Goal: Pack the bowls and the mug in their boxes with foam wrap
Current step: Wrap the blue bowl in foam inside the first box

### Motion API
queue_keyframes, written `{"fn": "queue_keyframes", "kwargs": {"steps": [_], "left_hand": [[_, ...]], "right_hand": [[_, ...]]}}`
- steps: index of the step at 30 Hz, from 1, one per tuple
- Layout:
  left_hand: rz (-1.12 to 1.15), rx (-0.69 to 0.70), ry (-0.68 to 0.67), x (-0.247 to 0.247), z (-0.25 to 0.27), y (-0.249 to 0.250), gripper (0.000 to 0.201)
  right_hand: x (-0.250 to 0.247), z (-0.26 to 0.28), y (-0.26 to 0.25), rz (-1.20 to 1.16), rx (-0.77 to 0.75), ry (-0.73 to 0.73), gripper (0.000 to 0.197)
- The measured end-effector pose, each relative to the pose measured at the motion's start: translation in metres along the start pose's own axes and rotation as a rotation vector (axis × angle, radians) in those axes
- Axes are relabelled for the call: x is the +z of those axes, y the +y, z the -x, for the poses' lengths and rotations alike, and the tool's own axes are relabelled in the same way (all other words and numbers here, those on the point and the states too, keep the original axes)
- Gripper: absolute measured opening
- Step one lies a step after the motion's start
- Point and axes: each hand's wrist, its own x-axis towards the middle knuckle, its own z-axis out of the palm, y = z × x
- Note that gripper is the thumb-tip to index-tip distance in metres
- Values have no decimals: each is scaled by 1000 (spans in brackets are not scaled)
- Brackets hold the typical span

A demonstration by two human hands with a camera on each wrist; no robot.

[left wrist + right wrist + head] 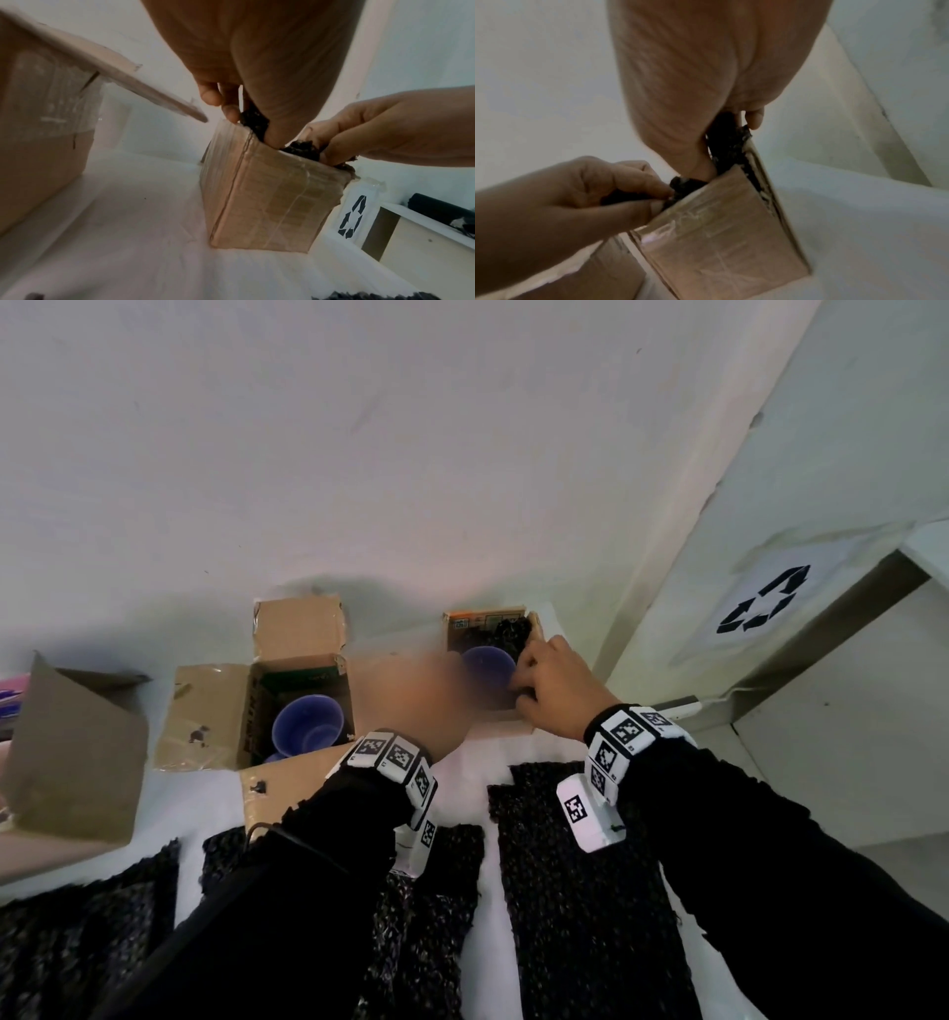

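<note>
A small cardboard box (457, 636) stands at the back of the white table, with a blue bowl (488, 667) inside, ringed by black foam wrap (506, 631). My right hand (554, 690) reaches into the box's right side, and its fingers (700, 162) pinch the foam wrap (731, 146) against the wall. My left hand (411, 706), blurred in the head view, pinches the foam wrap (254, 123) at the box's (270, 203) near left corner. A larger open box (215, 716) to the left holds a blue mug-like vessel (307, 729).
Several black foam sheets (580, 891) lie on the table near me. A third open box (77, 752) sits at the far left. A white bin with a recycling sign (765, 608) stands to the right, and a white wall rises close behind the boxes.
</note>
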Motion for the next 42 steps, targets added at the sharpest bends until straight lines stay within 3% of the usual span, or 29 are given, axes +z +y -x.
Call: {"fn": "queue_keyframes", "kwargs": {"steps": [2,4,6,9,13,17,22,26,30,34,38,42], "left_hand": [[101,-59,34,-3,-1,-2,21],[112,-47,82,-2,0,-3,18],[36,33,102,0,4,-3,12],[-84,77,148,7,11,-2,27],[-180,47,160,11,19,-3,29],[-184,59,200,12,22,-6,22],[-222,73,175,14,29,-7,27],[-274,42,191,16,32,-2,5],[-279,42,189,20,34,-4,16],[-315,33,114,20,34,-1,16],[-357,-71,53,20,30,7,14],[-399,-96,-11,18,26,14,14]], "right_hand": [[3,0,-1,-217,59,122,34],[4,1,-3,-275,89,167,40],[6,4,-5,-203,42,143,30],[8,13,-5,74,-66,172,9],[17,24,7,260,-75,170,34],[25,28,9,243,-85,170,36],[30,21,2,258,-122,167,25],[32,18,2,272,-113,109,18],[33,20,3,271,-131,106,14],[36,21,3,319,-109,108,14],[39,21,-2,388,-95,92,25],[34,22,-8,391,-62,70,13]]}}
